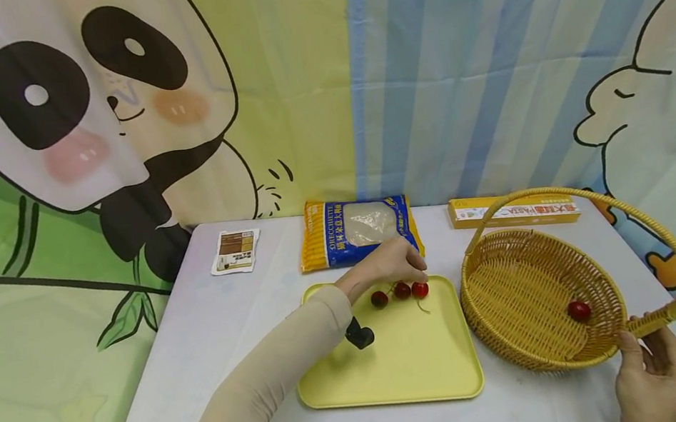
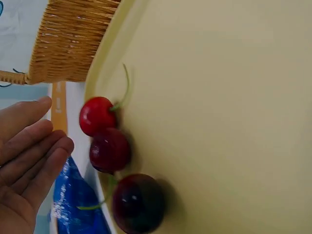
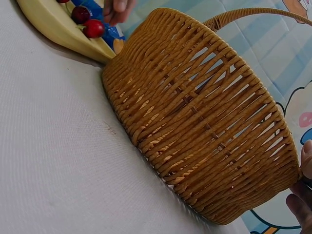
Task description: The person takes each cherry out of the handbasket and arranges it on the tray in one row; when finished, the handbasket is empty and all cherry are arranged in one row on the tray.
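Note:
Three cherries lie in a row along the far edge of a yellow tray (image 1: 393, 369): a bright red cherry (image 2: 97, 116) with a green stem, a darker cherry (image 2: 110, 150), and a very dark cherry (image 2: 139, 204). My left hand (image 1: 392, 262) hovers over that edge. In the left wrist view its fingers are extended beside the red cherry, holding nothing. On the right, my right hand (image 1: 655, 372) grips a wicker basket (image 1: 506, 342) where the handle meets the rim. One red cherry (image 1: 579, 310) sits inside the basket, toward its right side.
Behind the tray lies a blue and yellow pasta bag (image 1: 369, 228). A long yellow pasta box (image 1: 513, 209) rests behind the basket, and a small white packet (image 1: 236, 251) is at the back left. A cartoon-print curtain (image 1: 295, 87) hangs behind the white table (image 1: 209, 402).

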Action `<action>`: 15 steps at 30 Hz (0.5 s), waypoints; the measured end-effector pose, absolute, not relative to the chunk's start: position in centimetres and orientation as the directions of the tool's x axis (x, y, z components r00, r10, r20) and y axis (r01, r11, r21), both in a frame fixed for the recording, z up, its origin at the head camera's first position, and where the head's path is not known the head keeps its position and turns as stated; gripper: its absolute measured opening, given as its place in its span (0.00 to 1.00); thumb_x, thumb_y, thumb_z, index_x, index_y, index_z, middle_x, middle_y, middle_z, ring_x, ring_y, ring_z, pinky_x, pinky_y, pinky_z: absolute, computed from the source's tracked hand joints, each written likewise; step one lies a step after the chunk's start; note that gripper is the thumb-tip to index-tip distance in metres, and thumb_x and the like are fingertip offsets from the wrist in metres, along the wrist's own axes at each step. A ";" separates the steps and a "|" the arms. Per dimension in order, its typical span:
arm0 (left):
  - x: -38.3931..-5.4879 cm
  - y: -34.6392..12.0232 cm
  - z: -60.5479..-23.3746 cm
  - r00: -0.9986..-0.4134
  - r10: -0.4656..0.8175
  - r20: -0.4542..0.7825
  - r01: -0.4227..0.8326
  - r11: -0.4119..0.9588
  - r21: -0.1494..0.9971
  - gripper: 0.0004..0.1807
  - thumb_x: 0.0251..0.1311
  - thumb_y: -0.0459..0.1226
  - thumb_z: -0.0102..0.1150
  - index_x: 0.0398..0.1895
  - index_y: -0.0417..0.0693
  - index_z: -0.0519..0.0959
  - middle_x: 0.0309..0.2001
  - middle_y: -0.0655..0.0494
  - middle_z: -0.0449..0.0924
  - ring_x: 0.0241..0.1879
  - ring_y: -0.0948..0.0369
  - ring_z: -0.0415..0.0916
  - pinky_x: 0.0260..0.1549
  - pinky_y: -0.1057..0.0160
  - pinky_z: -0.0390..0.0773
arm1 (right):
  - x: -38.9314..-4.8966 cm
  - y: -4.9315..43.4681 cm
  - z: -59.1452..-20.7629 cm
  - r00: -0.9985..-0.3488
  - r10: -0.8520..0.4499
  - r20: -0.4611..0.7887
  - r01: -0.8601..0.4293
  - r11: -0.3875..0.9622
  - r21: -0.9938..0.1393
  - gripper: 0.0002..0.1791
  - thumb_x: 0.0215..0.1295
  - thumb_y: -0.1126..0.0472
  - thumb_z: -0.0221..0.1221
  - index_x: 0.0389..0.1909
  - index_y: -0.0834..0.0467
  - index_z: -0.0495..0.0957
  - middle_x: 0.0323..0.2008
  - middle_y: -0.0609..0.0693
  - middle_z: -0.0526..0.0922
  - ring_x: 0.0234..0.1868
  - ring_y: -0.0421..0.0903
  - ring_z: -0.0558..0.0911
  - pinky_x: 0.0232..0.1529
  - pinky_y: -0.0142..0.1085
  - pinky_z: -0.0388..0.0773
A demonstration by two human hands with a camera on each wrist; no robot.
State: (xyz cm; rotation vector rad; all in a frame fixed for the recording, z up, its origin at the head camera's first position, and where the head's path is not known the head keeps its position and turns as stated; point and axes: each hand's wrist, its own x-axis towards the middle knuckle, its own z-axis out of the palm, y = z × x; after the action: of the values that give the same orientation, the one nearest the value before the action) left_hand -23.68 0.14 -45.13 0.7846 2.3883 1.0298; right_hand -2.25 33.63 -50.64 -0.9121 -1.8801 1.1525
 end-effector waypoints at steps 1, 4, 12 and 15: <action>-23.7 0.3 -44.9 -0.746 0.649 -0.150 0.333 0.558 0.760 0.16 0.62 0.39 0.75 0.51 0.43 0.90 0.46 0.56 0.91 0.40 0.67 0.86 0.41 0.69 0.85 | -2.2 33.6 -50.6 -0.476 0.851 0.221 0.189 0.344 -0.920 0.26 0.73 0.55 0.61 0.71 0.43 0.76 0.66 0.42 0.82 0.62 0.29 0.79 0.65 0.24 0.74; -23.6 1.0 -44.2 -0.731 0.668 -0.140 0.346 0.539 0.768 0.16 0.62 0.41 0.75 0.51 0.44 0.90 0.45 0.59 0.91 0.40 0.69 0.86 0.42 0.71 0.84 | -2.2 33.7 -50.6 -0.475 0.851 0.223 0.187 0.345 -0.920 0.26 0.73 0.55 0.61 0.71 0.43 0.76 0.66 0.42 0.82 0.62 0.29 0.79 0.65 0.24 0.74; -22.8 3.6 -42.6 -0.693 0.714 -0.100 0.343 0.449 0.825 0.15 0.64 0.43 0.74 0.52 0.49 0.91 0.46 0.63 0.91 0.41 0.72 0.85 0.42 0.71 0.83 | -2.3 33.7 -50.7 -0.483 0.850 0.211 0.186 0.335 -0.924 0.26 0.74 0.56 0.60 0.71 0.43 0.75 0.66 0.42 0.81 0.62 0.28 0.78 0.65 0.24 0.73; -22.5 4.9 -41.9 -0.679 0.728 -0.094 0.332 0.419 0.845 0.14 0.64 0.44 0.74 0.51 0.52 0.91 0.47 0.65 0.91 0.42 0.73 0.84 0.42 0.71 0.83 | -2.3 33.6 -50.6 -0.484 0.848 0.216 0.188 0.341 -0.921 0.26 0.74 0.56 0.61 0.71 0.42 0.75 0.66 0.42 0.81 0.62 0.29 0.78 0.65 0.24 0.73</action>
State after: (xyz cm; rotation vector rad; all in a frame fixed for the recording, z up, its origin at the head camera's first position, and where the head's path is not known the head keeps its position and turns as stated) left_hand -22.50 4.90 -41.90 0.8995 2.2269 1.1776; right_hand -2.27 33.61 -50.64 -0.9088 -1.8853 1.1627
